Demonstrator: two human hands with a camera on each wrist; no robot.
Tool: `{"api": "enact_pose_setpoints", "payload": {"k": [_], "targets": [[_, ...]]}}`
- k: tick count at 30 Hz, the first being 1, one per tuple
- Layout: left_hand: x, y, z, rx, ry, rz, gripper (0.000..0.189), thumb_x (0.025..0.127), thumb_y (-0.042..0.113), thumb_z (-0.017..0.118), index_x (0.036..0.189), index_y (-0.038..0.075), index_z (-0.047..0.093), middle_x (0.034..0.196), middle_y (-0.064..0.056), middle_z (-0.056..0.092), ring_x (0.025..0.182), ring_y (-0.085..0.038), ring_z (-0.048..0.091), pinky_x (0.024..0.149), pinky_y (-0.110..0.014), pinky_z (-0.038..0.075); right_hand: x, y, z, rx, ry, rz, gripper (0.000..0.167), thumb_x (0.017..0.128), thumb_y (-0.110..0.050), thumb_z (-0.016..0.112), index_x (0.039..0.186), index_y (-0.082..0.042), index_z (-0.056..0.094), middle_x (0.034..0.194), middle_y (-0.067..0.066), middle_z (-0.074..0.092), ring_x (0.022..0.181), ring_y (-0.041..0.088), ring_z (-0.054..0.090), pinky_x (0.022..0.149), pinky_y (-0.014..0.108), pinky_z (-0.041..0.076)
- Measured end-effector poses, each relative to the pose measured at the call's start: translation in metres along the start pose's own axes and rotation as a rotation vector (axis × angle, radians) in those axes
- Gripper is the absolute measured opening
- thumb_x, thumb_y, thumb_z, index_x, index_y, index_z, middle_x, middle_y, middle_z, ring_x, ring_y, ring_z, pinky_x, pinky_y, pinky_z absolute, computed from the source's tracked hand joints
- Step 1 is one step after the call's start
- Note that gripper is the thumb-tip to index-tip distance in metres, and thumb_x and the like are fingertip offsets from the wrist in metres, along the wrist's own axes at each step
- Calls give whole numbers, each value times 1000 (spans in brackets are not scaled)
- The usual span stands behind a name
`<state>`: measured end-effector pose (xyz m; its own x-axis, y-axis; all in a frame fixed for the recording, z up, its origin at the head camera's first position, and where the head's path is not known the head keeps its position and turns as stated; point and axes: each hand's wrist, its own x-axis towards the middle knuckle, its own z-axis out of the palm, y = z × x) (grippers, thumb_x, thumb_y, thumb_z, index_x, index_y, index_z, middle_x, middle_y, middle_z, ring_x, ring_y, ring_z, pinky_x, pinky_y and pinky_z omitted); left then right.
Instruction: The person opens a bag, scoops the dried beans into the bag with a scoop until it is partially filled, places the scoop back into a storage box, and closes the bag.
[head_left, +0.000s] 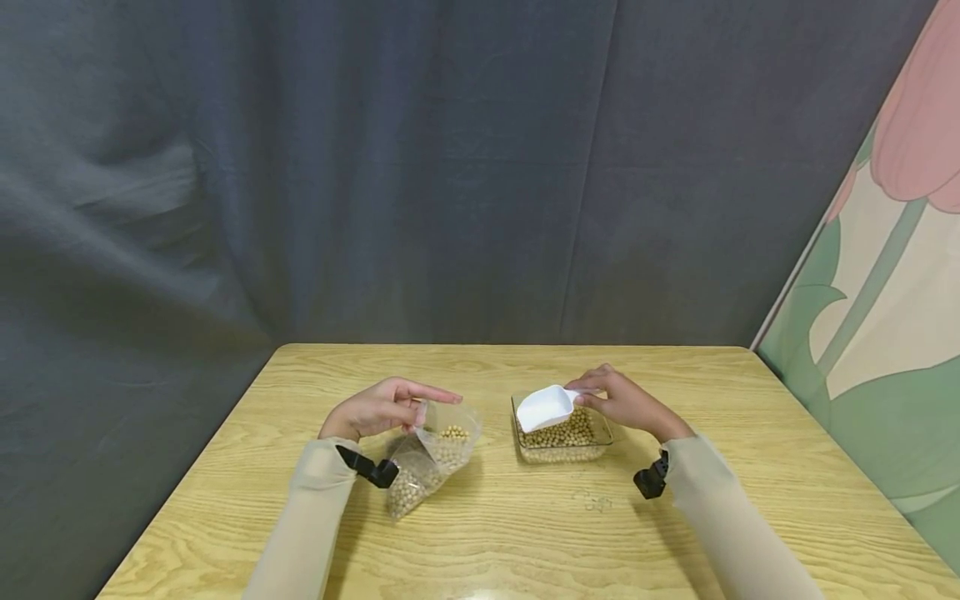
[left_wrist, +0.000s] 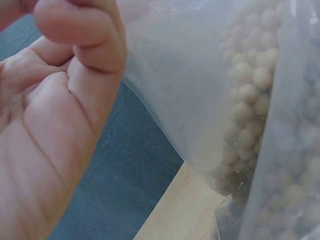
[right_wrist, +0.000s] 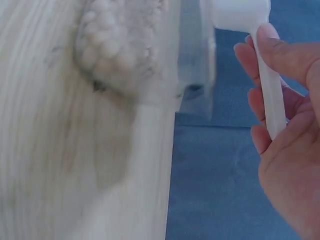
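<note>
On the left, my left hand pinches the upper edge of a clear plastic bag between the thumb and curled fingers, the index finger stretched out over its mouth. Pale round soybeans fill the lower part of the bag, which leans on the table with its opening spread. My right hand grips the handle of a white scoop. The scoop is held over a clear rectangular container, its bowl pointing left and hiding part of the rim. More soybeans lie inside the container.
Both things stand on a light wooden table, the bag left of the container. Small clear marks show on the tabletop in front of the container. A dark grey curtain hangs behind the table, and a flower-patterned cloth hangs at the right.
</note>
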<state>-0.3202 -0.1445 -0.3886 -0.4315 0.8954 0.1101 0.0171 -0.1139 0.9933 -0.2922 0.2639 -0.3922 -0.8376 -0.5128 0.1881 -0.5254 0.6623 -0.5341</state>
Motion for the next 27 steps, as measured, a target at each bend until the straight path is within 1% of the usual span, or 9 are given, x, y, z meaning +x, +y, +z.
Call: {"api": "enact_pose_setpoints", "payload": {"k": [5, 7, 11, 14, 15, 17, 20, 22, 27], "targets": [[0, -1, 0, 4, -12, 8, 48, 91, -12, 45, 139, -13, 40, 123, -5, 66, 61, -8, 46, 62, -19, 44, -6, 4, 4, 20, -7, 46, 30, 90, -12, 63, 118, 0, 68, 114, 16, 67, 98, 23, 48, 80, 39, 42], [0, -1, 0, 6, -21, 14, 48, 92, -11, 47, 139, -13, 40, 129, -6, 63, 62, -5, 49, 62, -18, 45, -7, 6, 6, 26, -15, 51, 30, 90, -11, 63, 117, -1, 68, 115, 16, 67, 99, 24, 48, 81, 41, 42], [0, -2, 1, 0, -38, 27, 48, 92, -9, 49, 138, -15, 38, 136, -9, 57, 66, -2, 55, 64, -17, 48, -9, 8, 10, 27, -30, 35, 30, 89, -12, 64, 117, 0, 68, 116, 18, 66, 103, 29, 50, 85, 48, 45], [0, -1, 1, -5, -45, 32, 47, 92, -12, 46, 138, -16, 38, 139, -9, 55, 67, -2, 57, 65, -17, 49, -10, 10, 11, 50, -46, 3, 32, 90, -12, 63, 118, 4, 66, 118, 22, 65, 107, 37, 54, 87, 53, 48], [0, -1, 1, -4, -45, 33, 47, 91, -13, 45, 138, -16, 38, 139, -8, 55, 67, -2, 57, 65, -17, 49, -10, 11, 12, 51, -52, -2, 33, 91, -13, 62, 118, 4, 66, 118, 23, 64, 107, 37, 55, 86, 53, 48], [0, -2, 1, -5, -45, 35, 47, 91, -14, 44, 137, -16, 39, 139, -8, 55, 67, -2, 57, 65, -17, 49, -11, 12, 12, 65, -59, 17, 34, 91, -15, 62, 120, 4, 65, 119, 22, 64, 106, 37, 56, 85, 50, 49], [-1, -2, 2, -4, -43, 36, 46, 91, -13, 46, 137, -17, 39, 140, -7, 54, 67, -2, 56, 65, -17, 50, -13, 13, 12, 57, -67, 67, 35, 92, -18, 61, 121, 1, 65, 120, 19, 64, 104, 30, 54, 82, 43, 48], [-1, -3, 1, -2, -43, 35, 46, 91, -13, 46, 137, -17, 39, 140, -7, 55, 66, -2, 56, 65, -17, 49, -15, 13, 12, 45, -67, 97, 35, 92, -19, 62, 122, -1, 65, 121, 17, 63, 104, 27, 53, 82, 42, 47], [0, -4, 0, 15, -43, 38, 46, 91, -13, 44, 137, -16, 39, 136, -9, 58, 66, -2, 55, 64, -18, 47, -15, 9, 12, -14, -52, 65, 33, 92, -17, 62, 122, -2, 66, 121, 17, 64, 107, 31, 55, 84, 46, 48]]}}
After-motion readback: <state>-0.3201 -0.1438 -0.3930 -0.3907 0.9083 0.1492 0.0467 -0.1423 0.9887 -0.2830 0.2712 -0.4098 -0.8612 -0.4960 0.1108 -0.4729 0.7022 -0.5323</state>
